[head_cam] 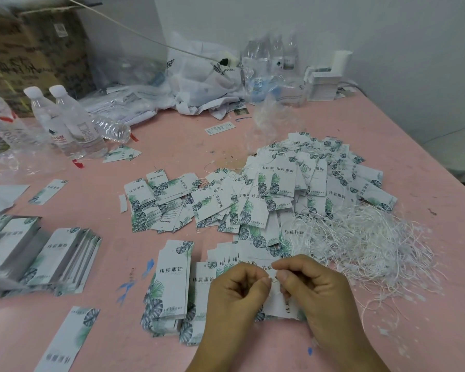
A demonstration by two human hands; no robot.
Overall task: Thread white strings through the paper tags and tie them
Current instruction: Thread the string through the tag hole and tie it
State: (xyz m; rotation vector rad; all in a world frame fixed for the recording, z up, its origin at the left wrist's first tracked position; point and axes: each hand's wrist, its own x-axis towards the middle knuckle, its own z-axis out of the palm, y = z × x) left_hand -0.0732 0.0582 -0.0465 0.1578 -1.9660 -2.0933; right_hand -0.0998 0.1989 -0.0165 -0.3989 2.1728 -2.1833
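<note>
My left hand (236, 299) and my right hand (314, 294) meet low in the middle of the view, fingers curled, and together pinch a thin white string (273, 278) at the top of a paper tag (278, 304) that hangs between them. The tag is white with a green leaf print and is mostly hidden by my fingers. A tangled heap of white strings (365, 242) lies just right of my hands. A big pile of strung tags (293, 191) spreads beyond them. Neat stacks of tags (169, 285) lie left of my left hand.
The pink table (427, 167) also carries more tag stacks (54, 259) at the left, water bottles (70, 122), crumpled plastic bags (204, 79) and a cardboard box (35, 47) at the back. White boxes (322, 81) stand by the wall. The table's right edge runs diagonally.
</note>
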